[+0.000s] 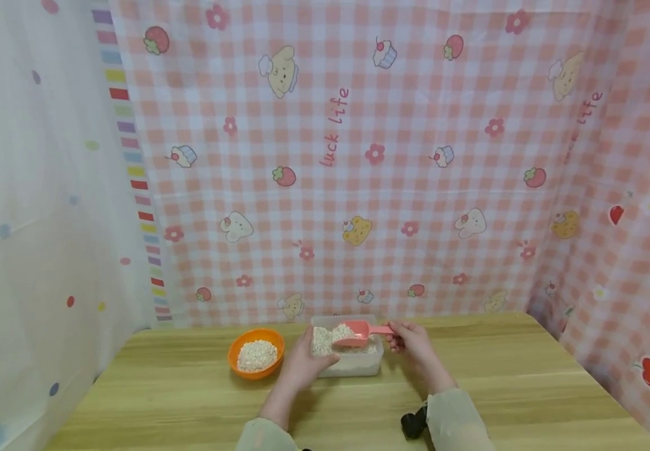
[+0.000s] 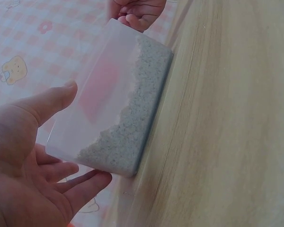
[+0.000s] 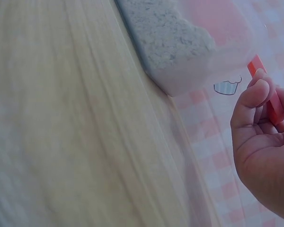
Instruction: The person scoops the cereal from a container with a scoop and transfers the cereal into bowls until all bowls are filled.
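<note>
A translucent plastic container (image 1: 353,366) of rolled oats stands on the table. My left hand (image 1: 302,362) holds its left end, the thumb along the front side and the other fingers at the end wall. With my right hand (image 1: 412,343) I pinch the handle of a pink scoop (image 1: 361,332) between thumb and fingers. The scoop is tilted inside the container, its mouth toward the left, with oats (image 1: 343,332) in it. In the right wrist view the red-pink handle (image 3: 274,109) shows between the fingers; the scoop's bowl shows blurred through the container wall.
To the left of the container is an orange bowl (image 1: 235,369) with a heap of oats (image 1: 257,355). A black object (image 1: 413,424) shows beside the right sleeve. A pink checked curtain (image 1: 336,188) hangs behind the wooden table (image 1: 528,388), with more cloth at both sides.
</note>
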Tool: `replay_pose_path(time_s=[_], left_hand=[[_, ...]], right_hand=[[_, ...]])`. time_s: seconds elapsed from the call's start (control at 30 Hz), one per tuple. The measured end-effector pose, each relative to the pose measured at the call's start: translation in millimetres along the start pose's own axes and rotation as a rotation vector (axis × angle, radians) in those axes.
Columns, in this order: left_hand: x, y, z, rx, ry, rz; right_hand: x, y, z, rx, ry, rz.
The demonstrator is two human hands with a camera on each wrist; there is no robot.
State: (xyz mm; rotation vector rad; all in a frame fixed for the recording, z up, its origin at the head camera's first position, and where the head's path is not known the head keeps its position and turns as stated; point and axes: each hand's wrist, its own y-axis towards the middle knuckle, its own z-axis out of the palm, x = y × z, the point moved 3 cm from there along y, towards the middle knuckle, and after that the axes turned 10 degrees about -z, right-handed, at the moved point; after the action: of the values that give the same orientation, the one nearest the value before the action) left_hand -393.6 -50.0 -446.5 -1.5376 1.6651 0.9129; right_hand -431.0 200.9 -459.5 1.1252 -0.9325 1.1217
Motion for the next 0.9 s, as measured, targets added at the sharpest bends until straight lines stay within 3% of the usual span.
replay_pose_path(time_s=[0.37,0.67,0.9], left_hand=[[-1.1,-4.0,-1.5,0.002,0.006,0.006],[-5.4,-4.8,-5.2,-0.006,0.046,0.005],[-13.1,1.1,-22.1,0.003,0.085,0.104]], right_hand=[[0,-4.9,-3,0.028,0.057,0.009],[-1,2.7,-9,0.042,0.079,0.055],[7,8.2,-12,0.09,0.065,0.058]])
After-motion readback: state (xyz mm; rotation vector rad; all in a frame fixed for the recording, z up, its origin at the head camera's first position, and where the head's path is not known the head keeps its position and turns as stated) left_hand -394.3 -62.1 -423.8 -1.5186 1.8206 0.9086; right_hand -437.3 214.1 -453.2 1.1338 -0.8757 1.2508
